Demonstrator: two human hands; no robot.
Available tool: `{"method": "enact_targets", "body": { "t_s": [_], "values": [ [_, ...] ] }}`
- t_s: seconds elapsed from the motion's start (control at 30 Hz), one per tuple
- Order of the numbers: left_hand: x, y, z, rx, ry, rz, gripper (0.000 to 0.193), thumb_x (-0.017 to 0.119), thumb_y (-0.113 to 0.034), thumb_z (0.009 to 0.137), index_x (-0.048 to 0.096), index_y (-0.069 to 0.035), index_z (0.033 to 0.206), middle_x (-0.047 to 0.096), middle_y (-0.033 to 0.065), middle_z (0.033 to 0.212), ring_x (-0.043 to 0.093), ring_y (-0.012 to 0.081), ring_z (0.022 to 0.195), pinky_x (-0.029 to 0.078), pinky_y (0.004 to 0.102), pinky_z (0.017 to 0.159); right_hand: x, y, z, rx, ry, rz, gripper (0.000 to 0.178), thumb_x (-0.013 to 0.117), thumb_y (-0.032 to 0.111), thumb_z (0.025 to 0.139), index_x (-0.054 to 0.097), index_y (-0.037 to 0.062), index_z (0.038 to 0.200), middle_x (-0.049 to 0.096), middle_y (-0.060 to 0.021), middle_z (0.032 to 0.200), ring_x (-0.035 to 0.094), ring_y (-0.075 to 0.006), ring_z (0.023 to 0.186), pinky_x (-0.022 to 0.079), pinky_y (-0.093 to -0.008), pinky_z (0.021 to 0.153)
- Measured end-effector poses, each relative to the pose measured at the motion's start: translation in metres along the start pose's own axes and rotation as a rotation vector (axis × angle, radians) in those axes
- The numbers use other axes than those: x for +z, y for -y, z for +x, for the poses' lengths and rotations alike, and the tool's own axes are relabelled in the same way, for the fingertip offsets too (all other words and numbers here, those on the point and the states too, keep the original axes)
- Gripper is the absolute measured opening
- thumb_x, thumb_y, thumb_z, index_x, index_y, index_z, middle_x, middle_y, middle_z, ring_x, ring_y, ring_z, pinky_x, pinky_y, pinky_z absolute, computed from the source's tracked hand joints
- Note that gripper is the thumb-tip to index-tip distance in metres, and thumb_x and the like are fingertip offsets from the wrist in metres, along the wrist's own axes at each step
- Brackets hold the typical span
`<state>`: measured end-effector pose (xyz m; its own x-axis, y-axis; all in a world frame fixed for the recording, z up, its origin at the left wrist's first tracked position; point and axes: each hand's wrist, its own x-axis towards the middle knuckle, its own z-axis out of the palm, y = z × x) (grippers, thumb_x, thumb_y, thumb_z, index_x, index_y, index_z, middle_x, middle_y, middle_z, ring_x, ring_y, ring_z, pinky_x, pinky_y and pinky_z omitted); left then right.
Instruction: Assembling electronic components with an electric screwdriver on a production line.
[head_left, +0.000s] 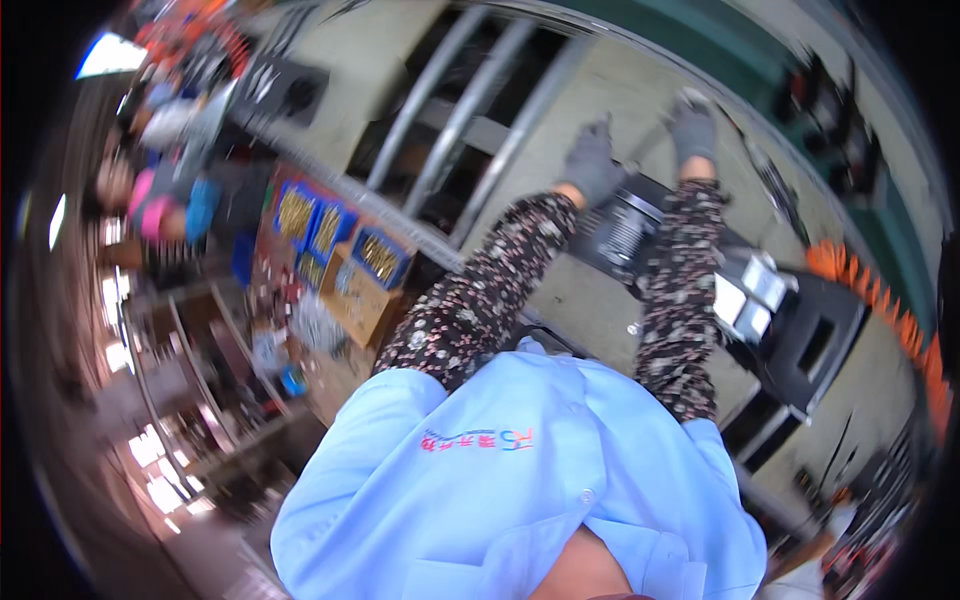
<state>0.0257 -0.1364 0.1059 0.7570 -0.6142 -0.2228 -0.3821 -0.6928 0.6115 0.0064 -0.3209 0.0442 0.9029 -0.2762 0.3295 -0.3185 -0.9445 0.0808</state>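
Both my hands wear grey gloves and reach out over the pale bench top [590, 305]. My left hand [593, 163] is near the end of a black tray-like holder [590, 243], with at least one finger stretched out and nothing visible in it. A silver ribbed metal part [629, 228] lies in that holder, between my forearms. Farther off and to the right is my right hand [692, 132], its fingers smeared by motion. Something whitish shows at its fingertips, too blurred to name. Beside my right forearm, shiny silver blocks [752, 295] rest by a black case-like piece [815, 345].
An orange coiled hose [880, 290] runs along the right. Metal rails [465, 110] cross a dark gap left of the bench top. Blue bins [380, 257] of brass-coloured small parts and a cardboard box [355, 300] stand at left. Another person's blue sleeve [203, 208] shows at far left.
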Motion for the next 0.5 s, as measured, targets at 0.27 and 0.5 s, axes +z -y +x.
{"method": "enact_targets", "body": {
  "t_s": [0.27,0.5],
  "values": [
    [-0.030,0.091,-0.175,-0.069,-0.235,-0.447,0.030,0.055,-0.028,0.070,0.057,-0.003,0.085,0.059,0.0153,0.079,0.057,0.0287,0.076,0.044,0.0356,0.068,-0.044,0.092,0.029,0.627,0.219,1.132,0.025,0.049,0.015,0.081,0.054,0.0097,0.105,0.057,-0.0099,0.096,0.057,-0.0190,0.085,0.047,-0.0274,0.068],
    [-0.018,0.187,-0.329,-0.392,-0.261,-0.734,0.024,0.056,-0.023,0.072,0.060,-0.002,0.084,0.060,0.0109,0.072,0.058,0.0182,0.063,0.046,0.0303,0.059,-0.156,0.336,-0.015,-0.144,0.355,1.612,0.018,0.054,0.009,0.079,0.057,0.0028,0.096,0.059,-0.0043,0.087,0.055,-0.0107,0.078,0.044,-0.0202,0.063]
  ]
}}
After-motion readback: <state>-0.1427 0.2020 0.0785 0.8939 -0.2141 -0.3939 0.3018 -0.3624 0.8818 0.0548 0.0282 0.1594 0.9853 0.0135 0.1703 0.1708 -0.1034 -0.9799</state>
